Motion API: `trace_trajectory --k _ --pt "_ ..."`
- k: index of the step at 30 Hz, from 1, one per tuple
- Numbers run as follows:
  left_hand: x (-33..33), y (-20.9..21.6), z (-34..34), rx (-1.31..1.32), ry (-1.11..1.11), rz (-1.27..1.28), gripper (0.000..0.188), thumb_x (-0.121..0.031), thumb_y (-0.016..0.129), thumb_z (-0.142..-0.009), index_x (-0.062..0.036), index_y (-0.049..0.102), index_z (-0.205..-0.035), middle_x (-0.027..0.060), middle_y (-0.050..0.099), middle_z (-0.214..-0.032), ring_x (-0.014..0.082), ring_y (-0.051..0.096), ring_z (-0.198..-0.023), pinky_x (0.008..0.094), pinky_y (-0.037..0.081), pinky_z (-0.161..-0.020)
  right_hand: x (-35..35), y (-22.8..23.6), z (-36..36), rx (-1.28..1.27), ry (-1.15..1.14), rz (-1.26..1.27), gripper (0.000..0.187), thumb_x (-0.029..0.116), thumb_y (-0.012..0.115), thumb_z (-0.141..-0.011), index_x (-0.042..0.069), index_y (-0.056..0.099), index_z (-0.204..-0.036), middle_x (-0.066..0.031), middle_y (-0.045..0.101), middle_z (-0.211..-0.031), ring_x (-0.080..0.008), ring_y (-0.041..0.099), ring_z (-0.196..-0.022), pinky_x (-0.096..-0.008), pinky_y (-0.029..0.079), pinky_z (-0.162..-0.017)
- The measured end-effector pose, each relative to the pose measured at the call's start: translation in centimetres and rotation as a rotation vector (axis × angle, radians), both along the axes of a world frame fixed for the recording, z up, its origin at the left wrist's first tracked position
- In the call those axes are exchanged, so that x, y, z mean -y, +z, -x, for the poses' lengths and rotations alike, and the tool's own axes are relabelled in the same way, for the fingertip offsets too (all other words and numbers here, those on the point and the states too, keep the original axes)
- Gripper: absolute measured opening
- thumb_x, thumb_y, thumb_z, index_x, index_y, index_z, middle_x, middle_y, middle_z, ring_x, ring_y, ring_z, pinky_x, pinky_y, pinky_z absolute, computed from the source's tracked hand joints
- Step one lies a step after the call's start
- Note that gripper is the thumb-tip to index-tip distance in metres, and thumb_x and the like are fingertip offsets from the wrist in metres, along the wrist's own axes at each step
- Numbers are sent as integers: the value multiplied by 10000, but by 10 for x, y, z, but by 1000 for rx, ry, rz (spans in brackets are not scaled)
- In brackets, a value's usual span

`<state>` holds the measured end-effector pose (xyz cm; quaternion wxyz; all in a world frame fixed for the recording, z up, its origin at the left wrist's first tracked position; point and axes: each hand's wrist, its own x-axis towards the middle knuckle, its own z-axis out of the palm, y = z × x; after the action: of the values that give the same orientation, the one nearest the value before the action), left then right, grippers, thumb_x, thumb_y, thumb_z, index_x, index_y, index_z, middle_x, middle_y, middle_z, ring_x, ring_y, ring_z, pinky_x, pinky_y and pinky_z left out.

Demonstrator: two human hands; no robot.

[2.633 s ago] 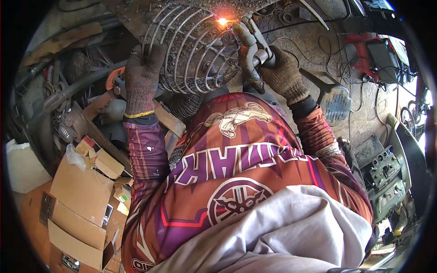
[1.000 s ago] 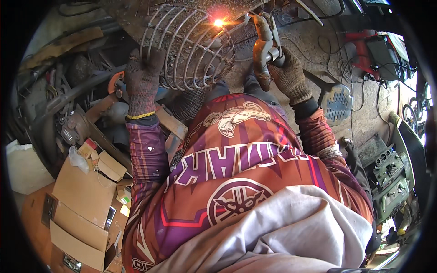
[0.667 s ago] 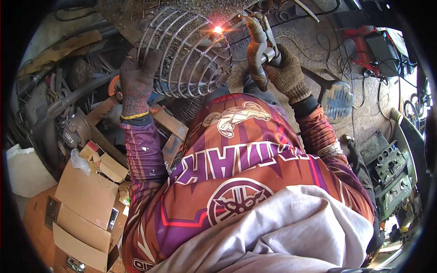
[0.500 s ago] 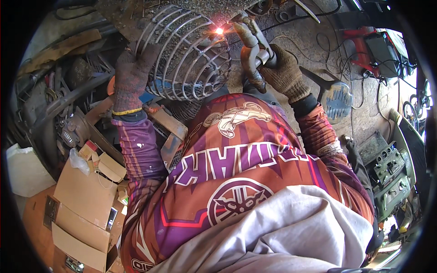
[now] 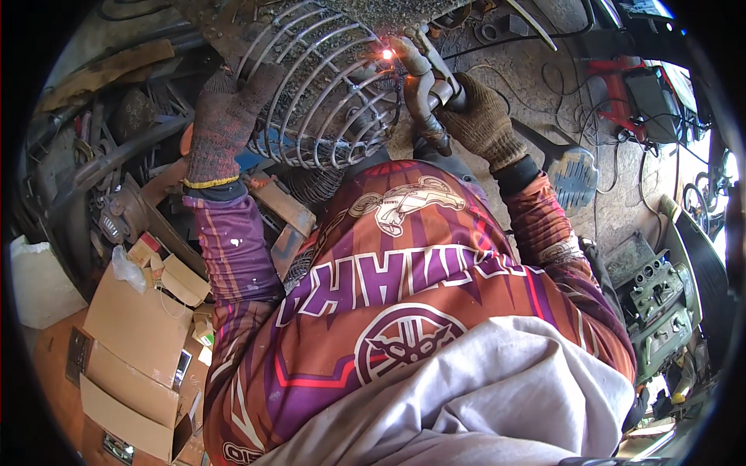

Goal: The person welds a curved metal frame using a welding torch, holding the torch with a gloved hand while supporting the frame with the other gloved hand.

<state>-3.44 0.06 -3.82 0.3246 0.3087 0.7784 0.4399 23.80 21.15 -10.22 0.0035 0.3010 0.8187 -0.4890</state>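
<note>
A cage of curved metal rods (image 5: 320, 161) stands in front of me, its ribs running between a left side and a right edge. My left hand (image 5: 227, 124), in a dark knitted glove with a yellow cuff edge, is closed around the cage's left side; its fingertips are partly hidden. In a brown knitted glove, my right hand (image 5: 483, 120) grips a welding electrode holder (image 5: 423, 97) with worn, thick jaws. A bright red-orange glow (image 5: 387, 54) burns at the cage's upper right edge, beside the holder's tip. The electrode itself is hard to make out.
Scrap metal and bars (image 5: 116, 167) crowd the left side. An opened cardboard box (image 5: 140, 326) sits at lower left. To the right lie a slotted grey piece (image 5: 575, 177), loose cables, a red-framed machine (image 5: 618, 97) and a grey-green metal block (image 5: 660, 311).
The cage has shifted slightly right and tilted a little, with my left hand still on it. The glow has moved a little to the right along with the holder's tip.
</note>
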Motion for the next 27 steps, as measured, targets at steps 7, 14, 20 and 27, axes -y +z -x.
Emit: trace_trajectory --k 7,14,20,27 --pt "1 5 -3 -3 -23 71 445 -309 649 -885 -16 554 -1207 71 621 -1104 136 552 -996 292 425 -893 0 1 1 62 25 -18 630 358 775 -690 70 547 -1202 -163 653 -1031 -322 633 -971 -381 500 -816" --pt "-1 5 -4 -93 -46 26 474 -347 670 -867 -7 564 -1181 118 649 -1057 158 603 -939 317 475 -821 0 -1 0 -27 9 -44 538 360 761 -685 50 581 -1087 -193 655 -951 -353 640 -909 -395 512 -762" --pt "2 -2 -3 -83 -31 29 423 -331 666 -871 -8 593 -1134 106 653 -1041 160 602 -916 319 474 -806 0 -2 1 -42 4 -21 515 339 748 -698 57 586 -1097 -181 657 -958 -344 642 -909 -392 511 -767" --pt "9 2 7 -56 -16 91 383 -278 630 -893 -8 579 -1161 96 637 -1085 167 589 -972 307 463 -839 2 -19 -18 -390 -14 109 493 280 739 -727 56 574 -1134 -139 656 -982 -278 644 -926 -353 509 -791"
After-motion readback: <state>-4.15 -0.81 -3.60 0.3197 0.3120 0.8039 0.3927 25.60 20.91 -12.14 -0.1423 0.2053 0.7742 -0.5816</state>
